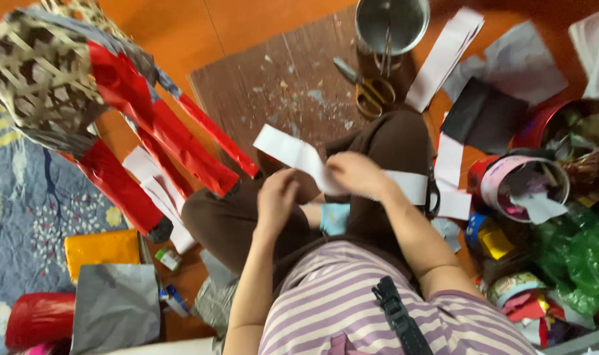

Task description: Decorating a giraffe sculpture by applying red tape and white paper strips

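We sit cross-legged on the floor and hold a long white paper strip (pixel 299 156) across our lap, above the brown wooden board (pixel 273 85) that serves as our landmark. Our right hand (pixel 357 174) pinches the strip near its middle, fingers closed on it, so the free end rises toward the board's near edge while the other end trails off over our right knee. Our left hand (pixel 276 197) sits just beside it, fingers curled in at the strip's lower edge; we judge it steadies the paper, but we cannot tell whether it truly grips, since the fingertips are tucked out of sight. Holding the strip taut between both hands probably keeps it flat for handling.

On the board's far edge lie scissors (pixel 368 89) with yellow handles, close to a metal pot (pixel 391 23), likely parked within reach. Left of the board leans a woven bamboo frame (pixel 39 72) partly covered in red paper (pixel 154 125), its legs reaching toward our knee. Right of the board, more white strips (pixel 444 56) and a dark sheet (pixel 483 115) lie loose beside open tins (pixel 526 187) of scraps.

The pot's top and the frame's upper part are cut off. What fills the tins is too jumbled to make out, and our lap hides the strip's underside.
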